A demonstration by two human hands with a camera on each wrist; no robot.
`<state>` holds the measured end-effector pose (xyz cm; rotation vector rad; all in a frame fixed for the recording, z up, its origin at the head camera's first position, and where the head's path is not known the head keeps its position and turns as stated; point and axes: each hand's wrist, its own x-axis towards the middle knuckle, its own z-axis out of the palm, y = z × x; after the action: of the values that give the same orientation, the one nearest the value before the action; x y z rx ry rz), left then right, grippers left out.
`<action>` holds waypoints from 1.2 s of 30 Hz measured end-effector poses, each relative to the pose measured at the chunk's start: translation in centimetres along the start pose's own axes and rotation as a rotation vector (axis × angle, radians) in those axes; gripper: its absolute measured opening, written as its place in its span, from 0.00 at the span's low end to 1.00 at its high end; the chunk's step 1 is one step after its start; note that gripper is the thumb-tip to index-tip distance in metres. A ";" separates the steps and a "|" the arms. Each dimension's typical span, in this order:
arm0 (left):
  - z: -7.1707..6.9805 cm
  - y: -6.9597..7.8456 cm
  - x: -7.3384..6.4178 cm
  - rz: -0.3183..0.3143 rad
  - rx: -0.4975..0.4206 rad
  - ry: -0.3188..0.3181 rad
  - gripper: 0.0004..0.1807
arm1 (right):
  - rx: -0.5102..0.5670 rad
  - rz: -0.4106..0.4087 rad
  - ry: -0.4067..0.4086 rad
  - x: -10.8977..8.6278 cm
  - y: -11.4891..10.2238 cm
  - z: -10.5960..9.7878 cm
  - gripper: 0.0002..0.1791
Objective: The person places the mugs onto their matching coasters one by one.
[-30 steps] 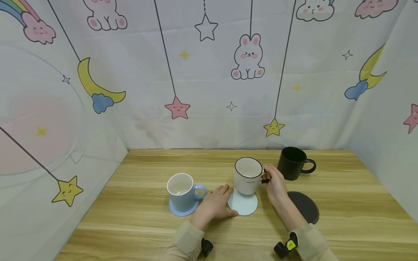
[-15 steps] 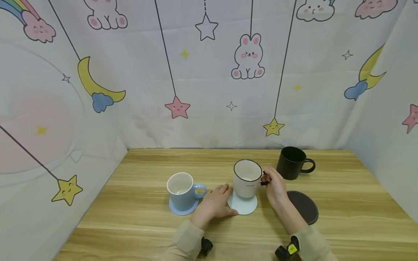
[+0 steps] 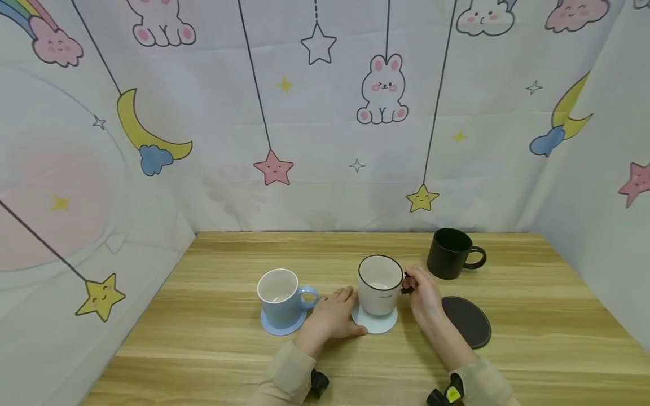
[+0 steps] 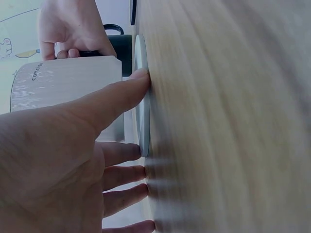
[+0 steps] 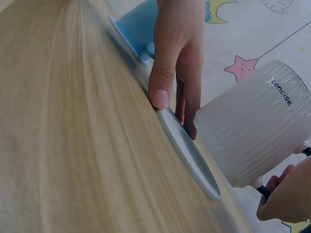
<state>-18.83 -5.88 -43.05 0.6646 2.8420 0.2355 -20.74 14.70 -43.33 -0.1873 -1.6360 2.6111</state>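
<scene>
My right hand (image 3: 425,296) grips the black handle of a white mug (image 3: 377,299) with a dark rim and the word "concise". In both wrist views, a narrow gap separates the mug's base from a pale round coaster (image 5: 187,150) beneath it. At the coaster's left side, my left hand (image 3: 332,317) has its thumb (image 4: 129,92) on the near edge. The index finger touches the rim farther round, while the other fingers are spread with their tips down on the table. Part of the coaster is hidden by the mug in the head view.
To the left, a blue mug (image 3: 280,304) stands on a blue coaster (image 3: 283,328), its handle close to my left hand. A black mug (image 3: 447,256) is at the back right. Near my right forearm lies a black round coaster (image 3: 469,321). Printed cloth (image 3: 315,124) hangs behind the wooden table (image 3: 213,361).
The white mug has come down closer to the pale coaster, carried by my right hand. My left hand has kept its place at the coaster's edge.
</scene>
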 end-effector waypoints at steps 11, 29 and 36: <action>-0.1 0.0 -0.1 -0.003 -0.020 -0.013 0.48 | 0.013 0.041 0.013 -0.5 0.3 0.1 0.23; 0.0 -0.1 -0.1 0.008 0.010 -0.009 0.48 | 0.037 0.044 0.011 -0.8 0.6 0.1 0.24; 0.1 -0.2 -0.1 0.000 0.002 -0.011 0.50 | 0.046 0.049 0.008 -0.8 0.8 0.0 0.24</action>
<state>-18.76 -6.08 -43.12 0.6647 2.8316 0.2281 -19.90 14.25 -44.00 -0.2389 -1.5873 2.6773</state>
